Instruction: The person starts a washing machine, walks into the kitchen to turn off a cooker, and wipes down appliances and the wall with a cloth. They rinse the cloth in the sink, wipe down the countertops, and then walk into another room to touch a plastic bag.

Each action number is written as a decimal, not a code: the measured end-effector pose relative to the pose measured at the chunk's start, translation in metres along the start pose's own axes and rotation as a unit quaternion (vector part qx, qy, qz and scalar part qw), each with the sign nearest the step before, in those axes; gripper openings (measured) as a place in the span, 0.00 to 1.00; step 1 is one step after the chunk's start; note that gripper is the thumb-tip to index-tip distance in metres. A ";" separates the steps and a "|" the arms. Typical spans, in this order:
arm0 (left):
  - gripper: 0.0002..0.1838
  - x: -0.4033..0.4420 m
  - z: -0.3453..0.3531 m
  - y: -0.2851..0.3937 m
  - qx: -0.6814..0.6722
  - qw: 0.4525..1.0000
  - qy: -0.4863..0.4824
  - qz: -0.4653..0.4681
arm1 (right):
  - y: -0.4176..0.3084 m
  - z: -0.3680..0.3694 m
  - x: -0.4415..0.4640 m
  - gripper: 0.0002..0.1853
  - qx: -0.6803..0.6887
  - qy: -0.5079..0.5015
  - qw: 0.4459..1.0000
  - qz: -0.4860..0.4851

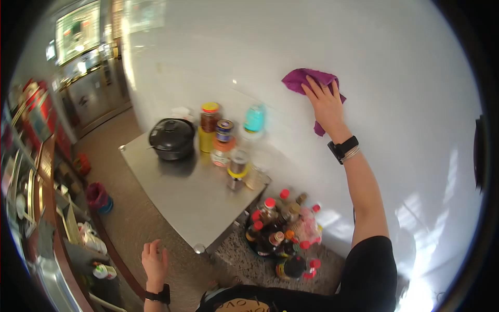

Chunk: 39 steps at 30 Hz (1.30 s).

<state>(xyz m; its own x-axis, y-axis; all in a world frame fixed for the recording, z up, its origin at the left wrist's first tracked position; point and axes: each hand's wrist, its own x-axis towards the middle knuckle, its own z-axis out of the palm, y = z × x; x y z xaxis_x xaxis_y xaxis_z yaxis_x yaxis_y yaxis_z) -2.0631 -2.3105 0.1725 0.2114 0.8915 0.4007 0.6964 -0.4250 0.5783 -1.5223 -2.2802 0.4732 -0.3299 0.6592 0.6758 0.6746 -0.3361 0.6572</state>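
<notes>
My right hand [327, 106] presses a purple cloth [300, 79] against the white wall [405, 104], fingers spread over the fabric. One fold of the cloth hangs below the palm, and a dark watch circles that wrist. Low on the left, my left hand [154, 260] hovers beside the steel table [192, 208] with nothing in it, its fingers loosely apart. Between my hands, against the wall, stand a turquoise container [254, 118], a jar with a yellow lid [210, 117] and several other jars and cans.
A black lidded pot [173, 138] stands on the table's far side. Several bottles with red caps [269, 203] crowd a speckled stone surface [234, 255] near my body. On the floor at left is a bin with a purple liner [96, 194]; shelves [67, 223] line that side.
</notes>
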 end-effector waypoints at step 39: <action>0.16 -0.011 0.031 -0.018 -0.005 0.996 -0.079 0.028 | -0.009 -0.070 -0.323 0.24 0.050 -0.222 0.974 -0.015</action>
<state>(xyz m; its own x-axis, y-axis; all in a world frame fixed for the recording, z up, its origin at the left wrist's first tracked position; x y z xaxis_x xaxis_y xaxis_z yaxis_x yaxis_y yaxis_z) -2.0566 -2.3080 0.1357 0.3558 0.8793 0.3167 0.6733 -0.4762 0.5656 -1.4682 -2.5369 0.2727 -0.0465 0.9010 0.4312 0.7381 -0.2599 0.6226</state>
